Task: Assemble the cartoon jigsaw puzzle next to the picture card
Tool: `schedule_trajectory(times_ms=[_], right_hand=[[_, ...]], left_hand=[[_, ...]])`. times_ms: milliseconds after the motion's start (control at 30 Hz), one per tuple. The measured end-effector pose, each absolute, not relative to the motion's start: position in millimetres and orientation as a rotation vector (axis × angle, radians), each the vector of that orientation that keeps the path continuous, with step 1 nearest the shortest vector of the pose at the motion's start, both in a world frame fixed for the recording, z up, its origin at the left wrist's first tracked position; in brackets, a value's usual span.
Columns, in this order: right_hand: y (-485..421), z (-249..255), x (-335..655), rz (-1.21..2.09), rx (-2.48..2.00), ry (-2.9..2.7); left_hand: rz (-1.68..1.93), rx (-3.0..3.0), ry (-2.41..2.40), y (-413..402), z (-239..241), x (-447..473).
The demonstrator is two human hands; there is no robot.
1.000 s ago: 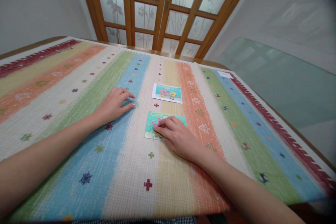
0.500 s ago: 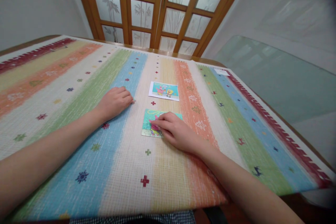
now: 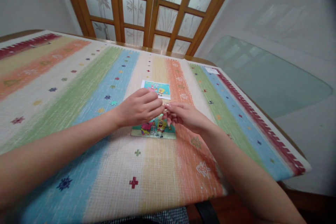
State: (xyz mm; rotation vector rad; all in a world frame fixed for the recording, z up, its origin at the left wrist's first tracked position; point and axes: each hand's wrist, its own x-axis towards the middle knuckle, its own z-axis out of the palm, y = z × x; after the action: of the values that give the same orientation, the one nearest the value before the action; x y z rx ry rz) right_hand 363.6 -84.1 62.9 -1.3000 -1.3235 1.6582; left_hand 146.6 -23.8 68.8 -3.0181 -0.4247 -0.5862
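My left hand (image 3: 141, 107) is closed with its fingertips pinched, its knuckles over the far part of a jigsaw puzzle (image 3: 154, 132). My right hand (image 3: 185, 116) meets it from the right, thumb and forefinger pinched on a small pale puzzle piece (image 3: 166, 106). The fingertips of both hands nearly touch; whether the left holds anything is hidden. Cartoon figures on a teal ground show on the puzzle's near part. Just beyond the hands lies a reference picture card (image 3: 165, 90), partly covered by the left hand. A loose teal puzzle piece (image 3: 113, 103) rests left of my left wrist.
A striped tablecloth (image 3: 115, 175) covers the table. A white slip of paper (image 3: 212, 71) lies at the far right. Wooden doors with glass panes (image 3: 133, 8) stand behind the table, and a pale green glass panel (image 3: 267, 73) is at the right.
My left hand has come right from the blue stripe to over the puzzle. My right hand has lifted off the puzzle to meet it. The loose teal piece is now in sight. The view has shifted slightly.
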Motion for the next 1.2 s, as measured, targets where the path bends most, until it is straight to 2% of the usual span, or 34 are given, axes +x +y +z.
schedule_trajectory(times_ms=[233, 333, 500, 700, 1067, 1200], right_hand=[[-82.4, 55.9, 376.8, 1.656, -1.256, -1.072], [-80.4, 43.9, 383.2, 1.487, -1.361, -1.132], [-80.5, 19.7, 379.3, 1.214, -1.54, -1.334], [-82.2, 6.6, 368.7, 0.928, -1.531, -1.464], [-82.2, 2.9, 370.0, 0.98, -1.519, -1.454], [-85.0, 6.6, 368.5, 0.886, -1.519, -1.579]], left_hand=[[-0.552, -2.853, -0.524, -21.7, 66.9, 162.3], [-0.541, -2.823, -0.63, -27.3, 56.5, 157.0], [-0.537, -3.166, -0.569, -48.0, 22.7, 139.4], [-0.414, -3.287, -0.547, -59.4, -1.2, 130.8], [-0.347, -3.265, -0.536, -56.2, -0.7, 130.9], [-0.341, -3.253, -0.533, -55.4, -0.2, 131.1]])
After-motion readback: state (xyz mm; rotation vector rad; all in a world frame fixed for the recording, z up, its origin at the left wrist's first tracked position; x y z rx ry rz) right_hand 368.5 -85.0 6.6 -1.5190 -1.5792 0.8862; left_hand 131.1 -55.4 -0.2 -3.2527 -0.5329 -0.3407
